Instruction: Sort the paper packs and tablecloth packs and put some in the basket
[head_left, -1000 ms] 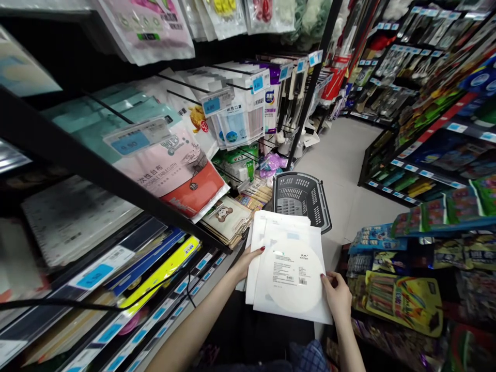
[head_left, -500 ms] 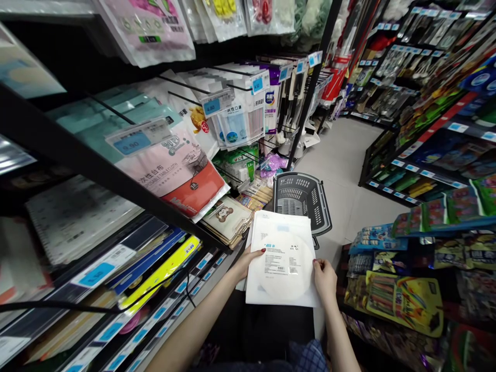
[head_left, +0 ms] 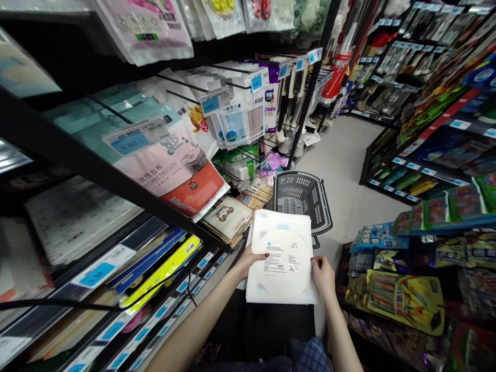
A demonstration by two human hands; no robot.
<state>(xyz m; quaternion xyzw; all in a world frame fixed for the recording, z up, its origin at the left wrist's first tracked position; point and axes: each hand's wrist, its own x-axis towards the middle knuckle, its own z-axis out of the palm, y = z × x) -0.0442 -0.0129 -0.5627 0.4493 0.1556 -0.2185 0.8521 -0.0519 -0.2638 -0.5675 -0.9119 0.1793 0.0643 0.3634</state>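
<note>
white packets [head_left: 284, 287] nearly squared up now, fanned apart a second ago, left hand [head_left: 251, 262] clamped on one edge, right hand [head_left: 324, 275] pinching the other

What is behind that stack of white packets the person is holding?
Beyond the top edge is a gray basket, partly covered by the white packets. Dark fabric shows below their bottom edge. Whatever else lies directly behind is hidden.

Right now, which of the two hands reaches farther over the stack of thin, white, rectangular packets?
The left hand: its thumb lies over the front of the packets, while the right hand grips only their right edge.
</note>
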